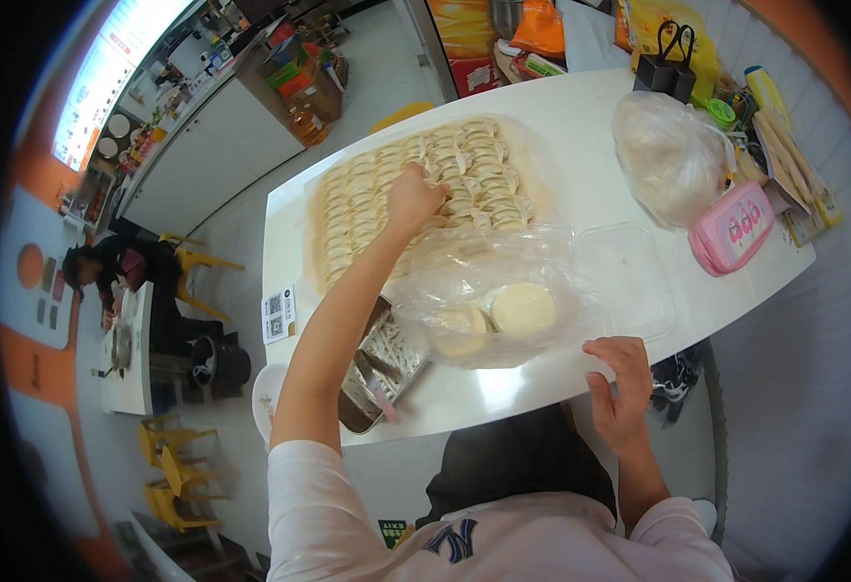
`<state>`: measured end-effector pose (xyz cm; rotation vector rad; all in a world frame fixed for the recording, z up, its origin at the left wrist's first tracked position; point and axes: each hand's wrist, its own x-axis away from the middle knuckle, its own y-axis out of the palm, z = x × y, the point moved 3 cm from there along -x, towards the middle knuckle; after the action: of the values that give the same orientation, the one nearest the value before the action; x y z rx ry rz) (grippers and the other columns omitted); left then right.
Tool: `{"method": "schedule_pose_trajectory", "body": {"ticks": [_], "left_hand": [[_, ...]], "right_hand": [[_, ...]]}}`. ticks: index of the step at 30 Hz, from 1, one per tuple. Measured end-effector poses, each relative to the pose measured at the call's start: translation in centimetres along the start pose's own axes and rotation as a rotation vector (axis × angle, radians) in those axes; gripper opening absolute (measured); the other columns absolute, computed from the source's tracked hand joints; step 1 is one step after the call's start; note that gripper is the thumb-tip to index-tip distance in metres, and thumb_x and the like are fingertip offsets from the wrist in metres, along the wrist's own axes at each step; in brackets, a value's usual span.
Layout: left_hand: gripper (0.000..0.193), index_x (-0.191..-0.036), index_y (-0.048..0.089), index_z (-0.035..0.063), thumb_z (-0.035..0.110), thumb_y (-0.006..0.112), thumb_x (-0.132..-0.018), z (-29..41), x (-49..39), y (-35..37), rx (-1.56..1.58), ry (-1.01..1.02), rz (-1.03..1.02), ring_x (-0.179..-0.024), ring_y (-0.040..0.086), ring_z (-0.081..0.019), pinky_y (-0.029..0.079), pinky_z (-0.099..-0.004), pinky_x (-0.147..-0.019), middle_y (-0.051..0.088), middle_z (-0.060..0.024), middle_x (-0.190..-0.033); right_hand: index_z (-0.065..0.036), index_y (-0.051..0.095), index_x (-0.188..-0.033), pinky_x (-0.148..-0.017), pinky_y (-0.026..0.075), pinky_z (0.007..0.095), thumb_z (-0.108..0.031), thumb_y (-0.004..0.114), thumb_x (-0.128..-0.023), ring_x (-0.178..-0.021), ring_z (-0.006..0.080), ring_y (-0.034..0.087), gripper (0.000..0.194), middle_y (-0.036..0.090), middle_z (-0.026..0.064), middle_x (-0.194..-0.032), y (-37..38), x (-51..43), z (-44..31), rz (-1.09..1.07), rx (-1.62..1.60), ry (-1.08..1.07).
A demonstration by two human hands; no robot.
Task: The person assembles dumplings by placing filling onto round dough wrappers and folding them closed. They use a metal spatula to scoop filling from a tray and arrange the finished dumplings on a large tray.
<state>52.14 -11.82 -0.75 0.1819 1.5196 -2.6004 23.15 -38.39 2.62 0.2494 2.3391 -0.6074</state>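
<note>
Rows of folded dumplings (353, 196) cover a floured board at the far side of the white table (585, 116). My left hand (417, 195) reaches over the middle rows, fingertips down among the dumplings; whether they grip one is hidden. Nearer to me lies a clear plastic bag (498, 254) with round dough wrappers (524, 309) in and under its film. Beside it a metal tray (396, 349) holds a pale shredded filling, with a flat-bladed tool (376, 385) resting in it. My right hand (620, 385) hovers at the table's front edge, fingers apart, holding nothing.
A clear plastic lid or tray (625, 280) lies right of the bag. Farther right stand a pink pouch (732, 227), a knotted plastic bag (666, 156) and a black box (663, 76). A white bowl (269, 393) sits at the left edge. Another person (134, 269) sits at a table beyond.
</note>
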Motion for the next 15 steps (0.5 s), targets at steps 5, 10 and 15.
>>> {"method": "schedule_pose_trajectory", "body": {"ticks": [5,10,15], "left_hand": [[0.043,-0.1,0.061,-0.0013,0.026,0.076,-0.071,-0.3,0.2,-0.9,0.083,-0.007,-0.044,-0.088,0.066,-0.035,0.051,-0.041,-0.077,0.068,-0.0213,-0.09],[0.034,-0.097,0.06,0.0002,0.017,0.075,-0.071,-0.8,0.0,-1.3,0.197,-0.034,-0.112,-0.076,0.067,-0.0291,0.05,-0.0369,-0.071,0.068,-0.0165,-0.078],[0.03,-0.097,0.059,0.0003,0.008,0.072,-0.071,0.0,0.3,-1.5,0.214,-0.012,-0.117,-0.063,0.066,-0.0237,0.05,-0.0342,-0.064,0.066,-0.0105,-0.064]], "right_hand": [[-0.002,0.064,-0.106,-0.072,0.046,0.0351,-0.007,0.067,-0.082,-0.084,0.0272,0.057,0.025,0.063,0.0108,-0.094,-0.1,0.2,0.5,0.013,0.022,0.009],[-0.002,0.065,-0.105,-0.071,0.046,0.0353,-0.008,0.067,-0.082,-0.083,0.0274,0.057,0.024,0.063,0.011,-0.094,0.0,0.4,0.9,0.028,0.007,0.018],[-0.003,0.065,-0.105,-0.071,0.046,0.0359,-0.007,0.068,-0.081,-0.083,0.0277,0.057,0.025,0.063,0.0111,-0.093,0.0,0.4,1.0,0.033,0.003,-0.001]]}}
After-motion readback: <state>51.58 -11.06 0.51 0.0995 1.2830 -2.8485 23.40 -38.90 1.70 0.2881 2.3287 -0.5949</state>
